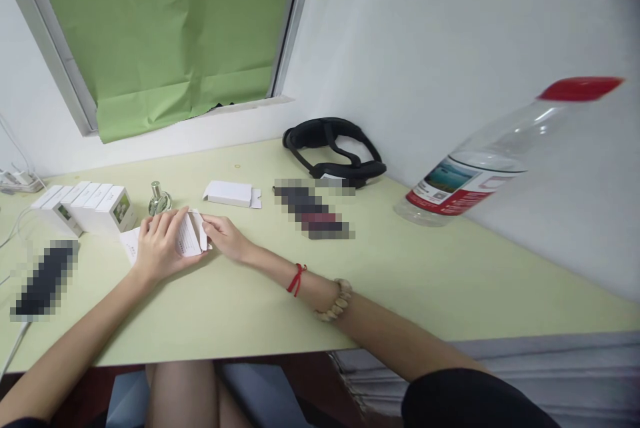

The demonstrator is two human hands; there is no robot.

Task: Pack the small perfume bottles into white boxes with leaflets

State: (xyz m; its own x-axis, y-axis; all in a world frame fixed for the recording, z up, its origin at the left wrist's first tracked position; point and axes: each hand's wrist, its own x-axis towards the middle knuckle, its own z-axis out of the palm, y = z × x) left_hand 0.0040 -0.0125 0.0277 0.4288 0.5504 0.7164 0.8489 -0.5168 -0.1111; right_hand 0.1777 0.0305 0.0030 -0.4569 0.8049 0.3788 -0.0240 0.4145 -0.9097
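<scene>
My left hand (161,245) is wrapped over a white printed box (188,239) near the left middle of the table. At the box's right end, my right hand (223,236) pinches a small flap. Part of the white printed card or paper under my left hand shows at its left side. Just behind the hands stands a small glass bottle (159,200) with a metallic cap. A white carton (229,193) with its end flap out lies behind my right hand.
Several white boxes (103,208) stand in a row at the left. A dark blurred object (47,279) with a cable lies in front of them. Farther right are another blurred object (313,211), a black headset (333,148) and a red-capped plastic bottle (450,181).
</scene>
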